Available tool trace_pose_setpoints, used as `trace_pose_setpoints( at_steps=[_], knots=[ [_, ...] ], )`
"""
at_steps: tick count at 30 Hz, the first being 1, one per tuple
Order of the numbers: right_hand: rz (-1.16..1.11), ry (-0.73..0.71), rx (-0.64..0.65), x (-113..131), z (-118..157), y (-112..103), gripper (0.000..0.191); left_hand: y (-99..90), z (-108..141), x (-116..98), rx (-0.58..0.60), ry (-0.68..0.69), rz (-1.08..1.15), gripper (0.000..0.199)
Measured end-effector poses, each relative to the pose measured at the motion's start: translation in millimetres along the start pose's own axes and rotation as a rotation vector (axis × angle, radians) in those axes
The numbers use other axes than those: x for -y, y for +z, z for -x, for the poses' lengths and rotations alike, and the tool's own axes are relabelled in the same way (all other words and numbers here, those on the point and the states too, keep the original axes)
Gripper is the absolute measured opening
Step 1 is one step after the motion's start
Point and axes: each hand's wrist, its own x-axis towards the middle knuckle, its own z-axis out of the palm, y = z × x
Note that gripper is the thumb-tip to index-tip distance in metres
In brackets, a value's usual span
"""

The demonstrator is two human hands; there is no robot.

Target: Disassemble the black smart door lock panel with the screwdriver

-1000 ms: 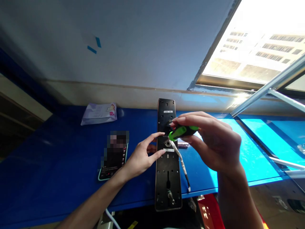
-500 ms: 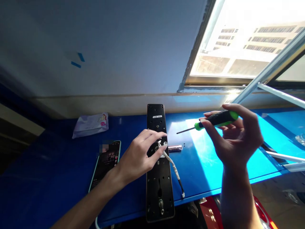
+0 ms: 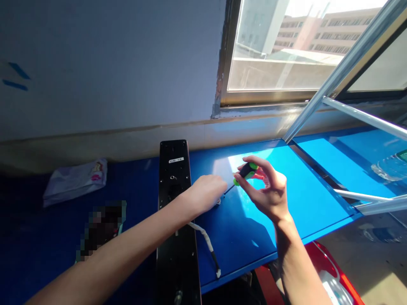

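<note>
A long black metal plate [image 3: 174, 173] with a "CE 16" label lies on the blue table, partly under my left forearm. My left hand [image 3: 206, 192] is just right of the plate, near the screwdriver's tip, its fingers closed; what they hold, if anything, is hidden. In my right hand [image 3: 265, 186] is a green and black screwdriver [image 3: 248, 170], gripped between thumb and fingers, its shaft slanting down left toward the table. A white wrapped cable [image 3: 206, 239] comes out from the plate and ends in a small connector near the front edge.
At the left lie a pale packet [image 3: 76, 182] and a blurred-out phone [image 3: 101, 228]. A metal frame [image 3: 356, 108] rises at the right before the window. Beyond it is a clear plastic item [image 3: 389, 167]. Something red [image 3: 324, 258] stands below the table edge.
The view has turned to the right. My left hand has left the cable's root and moved to the right of the plate, closing. The screwdriver has come down closer to it.
</note>
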Motion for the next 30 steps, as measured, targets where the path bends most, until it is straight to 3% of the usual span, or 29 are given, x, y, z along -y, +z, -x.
trace_pose_setpoints(
  at_steps=[7, 12, 21, 26, 30],
  knots=[
    [-0.045, 0.044, -0.022, -7, 3, -2, 0.038, 6.7, -2, 6, 0.005, -0.038, 0.010, 0.009],
    [-0.072, 0.057, -0.108, 7, -7, -14, 0.042, 3.7, 6, 6, -0.079, -0.043, 0.059, 0.012],
    [-0.196, -0.145, -0.267, 31, -29, -32, 0.061, -3.1, 16, 1, -0.239, -0.076, 0.161, 0.024],
    [-0.225, -0.163, -0.247, 38, -39, -33, 0.056, -9.3, 31, 0, -0.374, -0.052, 0.274, 0.021],
    [-0.219, -0.188, -0.272, 46, -48, -30, 0.052, -15.0, 47, 0, -0.416, -0.105, 0.333, 0.018]
  ],
)
